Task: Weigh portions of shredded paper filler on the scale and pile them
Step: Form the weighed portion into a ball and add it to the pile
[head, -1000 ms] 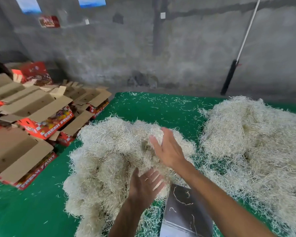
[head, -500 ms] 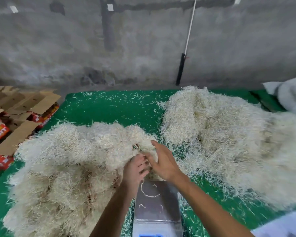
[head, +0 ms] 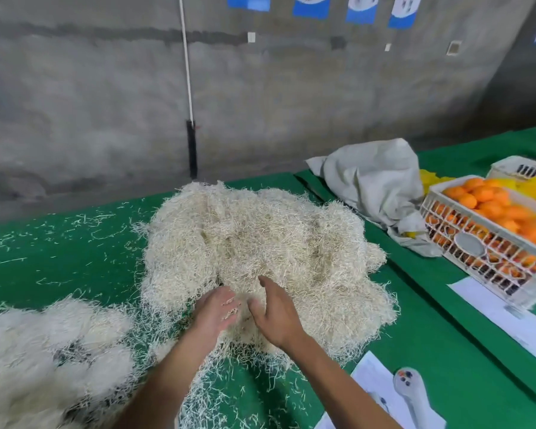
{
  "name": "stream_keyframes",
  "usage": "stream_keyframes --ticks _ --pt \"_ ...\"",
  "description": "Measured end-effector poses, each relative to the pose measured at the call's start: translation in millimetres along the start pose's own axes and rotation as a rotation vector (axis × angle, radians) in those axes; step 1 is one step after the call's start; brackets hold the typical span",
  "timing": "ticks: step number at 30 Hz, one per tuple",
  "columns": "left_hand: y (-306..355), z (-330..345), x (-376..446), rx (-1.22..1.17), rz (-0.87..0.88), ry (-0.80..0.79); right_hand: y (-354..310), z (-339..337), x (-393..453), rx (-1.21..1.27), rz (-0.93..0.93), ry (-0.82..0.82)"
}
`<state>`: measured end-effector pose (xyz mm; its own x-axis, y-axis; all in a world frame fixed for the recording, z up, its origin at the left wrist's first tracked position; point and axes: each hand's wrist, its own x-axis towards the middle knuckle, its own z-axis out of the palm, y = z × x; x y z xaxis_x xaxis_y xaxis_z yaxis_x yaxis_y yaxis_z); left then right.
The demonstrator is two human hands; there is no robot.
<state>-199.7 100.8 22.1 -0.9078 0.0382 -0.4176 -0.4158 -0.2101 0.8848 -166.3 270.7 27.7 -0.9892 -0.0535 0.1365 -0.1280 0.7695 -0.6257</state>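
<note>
A large pale heap of shredded paper filler (head: 260,243) lies in the middle of the green table (head: 59,267). My left hand (head: 217,311) and my right hand (head: 276,317) rest side by side on the heap's near edge, fingers spread and reaching into the strands; neither plainly grips a clump. A second heap of filler (head: 44,360) lies at the lower left. The scale is not in view.
At the right stand a white crate of oranges (head: 492,230), a crumpled grey sack (head: 375,181) and white sheets of paper (head: 502,314). A white handheld device (head: 412,394) lies on paper at the bottom right. A pole (head: 189,113) leans on the concrete wall.
The view has swung right, from the left heap and the scale to the right heap. Both hands left the left heap and now rest on the right one. The scale has dropped out of sight.
</note>
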Motion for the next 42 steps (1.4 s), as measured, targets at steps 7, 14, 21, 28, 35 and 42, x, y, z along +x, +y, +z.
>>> stream_keyframes --ticks 7,14,21,28,35,42 --pt "-8.5 44.5 66.6 0.368 0.142 0.056 51.0 14.2 45.3 -0.027 0.040 -0.094" --pt "-39.6 42.2 116.2 0.631 0.152 0.051 91.4 79.8 77.9 -0.087 -0.029 -0.192" --pt "-83.1 25.7 145.9 0.727 0.049 0.097 115.7 137.3 61.4 -0.115 0.053 -0.205" --pt "-76.3 15.4 128.7 0.431 -0.015 0.251 77.7 134.9 49.9 0.036 -0.150 0.089" --pt "-32.7 -25.9 59.9 -0.296 0.095 -0.250 1.0 100.0 35.0 0.337 -0.269 0.093" --pt "16.0 -56.8 8.6 0.208 0.130 0.356 -41.5 61.9 7.9 0.509 -0.161 0.250"
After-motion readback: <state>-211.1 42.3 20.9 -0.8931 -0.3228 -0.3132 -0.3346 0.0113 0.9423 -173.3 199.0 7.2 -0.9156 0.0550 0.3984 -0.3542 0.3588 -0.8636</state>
